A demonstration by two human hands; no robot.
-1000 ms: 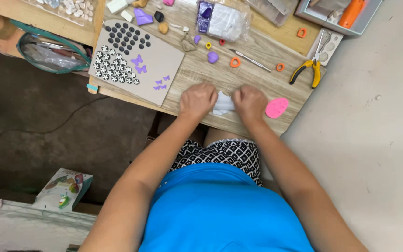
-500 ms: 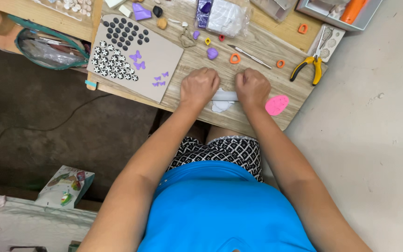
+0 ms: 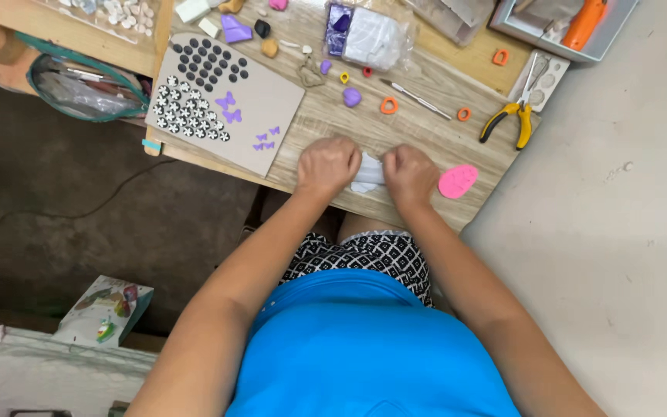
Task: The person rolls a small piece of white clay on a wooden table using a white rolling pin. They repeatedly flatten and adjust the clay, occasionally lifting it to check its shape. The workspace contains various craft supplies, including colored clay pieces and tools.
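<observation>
My left hand [image 3: 328, 164] and my right hand [image 3: 409, 174] rest side by side at the near edge of a wooden table [image 3: 418, 127]. Both are closed on a small white sheet [image 3: 367, 171] held between them. Their fingers are curled under, so the grip itself is hidden. A flat pink oval of clay [image 3: 458, 181] lies just right of my right hand. Left of my left hand sits a grey board [image 3: 272, 116] carrying rows of dark discs, white flower shapes and small purple butterflies.
Yellow-handled pliers [image 3: 508, 120], a thin metal tool [image 3: 415, 99], orange rings [image 3: 389, 105], a purple clay ball [image 3: 352, 96] and a plastic bag of white material [image 3: 372, 35] lie farther back. A mesh pouch [image 3: 79, 85] hangs at the left. A small box [image 3: 106, 310] sits on the floor.
The view has shifted slightly. Both hands stay together on the white sheet at the table's edge, with only small movements of the fingers.
</observation>
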